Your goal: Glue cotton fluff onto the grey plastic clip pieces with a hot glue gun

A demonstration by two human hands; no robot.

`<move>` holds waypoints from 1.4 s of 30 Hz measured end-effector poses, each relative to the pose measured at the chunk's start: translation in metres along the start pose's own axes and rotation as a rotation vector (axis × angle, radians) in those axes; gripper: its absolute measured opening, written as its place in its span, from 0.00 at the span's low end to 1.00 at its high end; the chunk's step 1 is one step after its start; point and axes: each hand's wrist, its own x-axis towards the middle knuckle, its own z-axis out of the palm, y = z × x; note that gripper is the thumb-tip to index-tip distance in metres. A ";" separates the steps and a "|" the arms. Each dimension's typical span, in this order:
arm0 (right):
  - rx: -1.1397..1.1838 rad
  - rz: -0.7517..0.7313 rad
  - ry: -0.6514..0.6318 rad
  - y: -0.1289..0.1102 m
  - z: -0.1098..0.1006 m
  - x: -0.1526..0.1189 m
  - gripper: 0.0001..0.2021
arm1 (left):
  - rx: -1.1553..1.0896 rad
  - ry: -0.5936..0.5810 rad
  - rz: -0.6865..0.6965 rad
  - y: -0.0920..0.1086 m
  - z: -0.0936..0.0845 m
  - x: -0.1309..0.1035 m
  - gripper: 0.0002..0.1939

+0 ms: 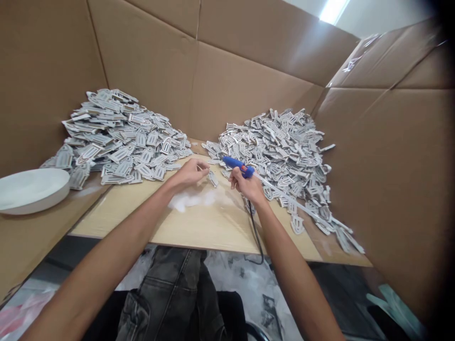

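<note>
My right hand (247, 185) is wrapped round a blue glue gun (232, 162), its nozzle pointing left. A long whitish glue stick (284, 195) sticks out behind it, and a dark cord (254, 229) hangs down past the board edge. Across from the nozzle, my left hand (192, 172) is closed, its fingertips pinching the end of a small grey slotted plastic piece (213, 179). That piece hangs tilted above the wooden board (142, 215). White fluffy material (188, 199) lies on the board beneath my left hand.
Heaps of similar grey pieces stand at the left (124, 137) and right (280, 147). A white bowl (33, 189) sits at far left. Cardboard walls (249, 71) enclose the back and sides. More glue sticks (346, 232) lie near the right front edge.
</note>
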 end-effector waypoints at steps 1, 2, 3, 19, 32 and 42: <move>0.004 0.002 0.010 0.001 0.000 0.000 0.39 | 0.077 -0.028 0.010 -0.002 0.001 -0.001 0.12; 0.006 0.005 0.019 0.003 0.000 0.001 0.39 | 0.162 -0.047 0.027 -0.005 0.002 -0.001 0.13; 0.004 0.008 0.029 0.004 0.000 0.001 0.39 | 0.247 -0.061 0.048 -0.008 0.002 -0.001 0.16; -0.030 0.005 0.082 0.019 -0.002 0.009 0.38 | 0.539 -0.248 0.196 -0.027 0.014 0.007 0.14; -0.074 -0.012 0.036 0.004 -0.001 0.002 0.38 | -0.462 -0.010 -0.239 0.000 0.016 0.006 0.14; -0.076 -0.006 -0.002 -0.004 0.002 -0.002 0.36 | -0.836 -0.092 -0.328 0.019 0.011 0.002 0.10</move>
